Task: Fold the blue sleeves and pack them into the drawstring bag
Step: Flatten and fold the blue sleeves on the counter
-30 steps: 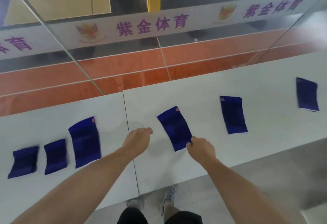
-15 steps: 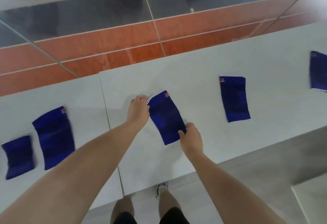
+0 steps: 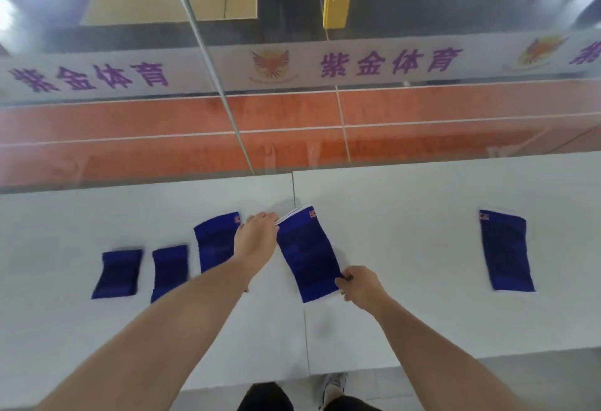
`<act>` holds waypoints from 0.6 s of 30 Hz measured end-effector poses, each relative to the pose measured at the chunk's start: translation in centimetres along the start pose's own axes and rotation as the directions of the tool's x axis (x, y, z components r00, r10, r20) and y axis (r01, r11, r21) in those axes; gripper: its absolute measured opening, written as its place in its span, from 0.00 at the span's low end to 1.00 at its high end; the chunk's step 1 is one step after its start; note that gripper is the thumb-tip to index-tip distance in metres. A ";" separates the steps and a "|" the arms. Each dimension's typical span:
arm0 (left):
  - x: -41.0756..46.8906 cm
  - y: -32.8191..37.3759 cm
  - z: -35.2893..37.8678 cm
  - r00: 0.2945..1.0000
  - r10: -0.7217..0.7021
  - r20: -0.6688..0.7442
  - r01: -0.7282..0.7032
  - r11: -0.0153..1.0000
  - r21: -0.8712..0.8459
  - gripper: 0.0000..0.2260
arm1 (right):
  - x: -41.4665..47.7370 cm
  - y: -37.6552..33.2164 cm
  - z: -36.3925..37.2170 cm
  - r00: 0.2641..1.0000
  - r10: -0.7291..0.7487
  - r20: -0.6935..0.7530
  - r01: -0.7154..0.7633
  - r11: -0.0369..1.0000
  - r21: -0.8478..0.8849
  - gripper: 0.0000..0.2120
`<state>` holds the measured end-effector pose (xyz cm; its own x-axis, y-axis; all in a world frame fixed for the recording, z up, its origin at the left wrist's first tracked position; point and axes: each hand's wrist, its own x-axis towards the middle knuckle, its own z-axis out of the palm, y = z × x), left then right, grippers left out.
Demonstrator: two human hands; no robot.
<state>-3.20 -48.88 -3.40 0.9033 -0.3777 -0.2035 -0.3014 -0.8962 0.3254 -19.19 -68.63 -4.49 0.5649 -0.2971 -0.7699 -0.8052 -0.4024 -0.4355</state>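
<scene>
A blue sleeve [image 3: 305,258] lies in the middle of the white table [image 3: 406,248]. My left hand [image 3: 257,240] pinches its far left corner, whose white edge is lifted off the table. My right hand [image 3: 359,285] grips its near right corner. Another flat blue sleeve [image 3: 213,241] lies just left, partly behind my left arm. Two folded blue sleeves [image 3: 117,274] [image 3: 169,269] sit further left. One more flat sleeve [image 3: 505,249] lies to the right. No drawstring bag is in view.
A glass wall [image 3: 292,102] with a white banner and purple lettering runs along the table's far edge. A seam [image 3: 304,329] splits the table top. My shoes and the grey floor show below the near edge.
The view has swung left and tilted up, so the folded sleeves are back in sight. My left hand has lifted the sleeve's far corner, and my right hand now grips the near corner.
</scene>
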 end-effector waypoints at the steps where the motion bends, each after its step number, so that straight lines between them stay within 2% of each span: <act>1: 0.1 -1.9 -0.9 1.000 -0.013 -0.011 0.013 1.000 -0.004 0.07 | -0.1 -1.7 1.0 0.999 -0.014 0.038 0.015 0.999 -0.037 0.08; 9: 1.6 -15.8 -4.4 0.994 -0.108 0.004 0.108 0.994 -0.016 0.12 | 0.5 -11.9 10.7 0.973 -0.050 0.225 0.085 0.985 -0.150 0.13; 18: 2.4 -21.2 -3.4 0.997 -0.073 0.012 0.073 0.997 -0.032 0.12 | 1.6 -14.0 16.6 0.976 -0.007 0.219 0.053 0.977 -0.206 0.13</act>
<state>6.40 -29.96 -7.63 0.9192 -0.3143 -0.2373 -0.2248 -0.9135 0.3391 -10.00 -49.10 -7.31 0.5173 -0.0972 -0.8503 -0.7194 -0.5875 -0.3705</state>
